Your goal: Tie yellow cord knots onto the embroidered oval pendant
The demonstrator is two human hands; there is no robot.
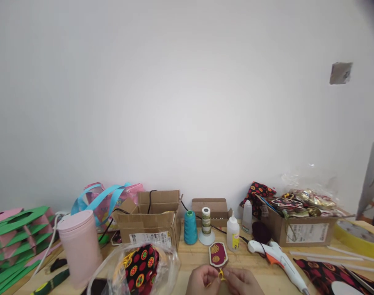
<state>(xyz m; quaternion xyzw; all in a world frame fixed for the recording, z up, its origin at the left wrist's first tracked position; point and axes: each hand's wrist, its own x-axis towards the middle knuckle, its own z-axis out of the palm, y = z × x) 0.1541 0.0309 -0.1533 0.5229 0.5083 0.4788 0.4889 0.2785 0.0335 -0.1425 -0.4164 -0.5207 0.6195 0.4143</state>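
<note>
At the table's front edge, my left hand (202, 280) and my right hand (240, 282) are close together, fingers pinched on a yellow cord (221, 275). The cord forms a small loop between the fingertips. Just beyond them lies a dark red ornament (218, 254) with a pale scalloped border and gold patterns; the cord meets its lower end. The lower parts of both hands are cut off by the frame. A squeeze bottle (233, 234) of clear liquid stands just behind the ornament.
A white glue gun (283, 262) lies to the right, before an open box (310, 231) of trinkets. Teal thread (190, 229) stands at the back. On the left are a plastic bag (171, 266) with patterned fabric, a cardboard box (147, 225) and a pink tumbler (79, 248).
</note>
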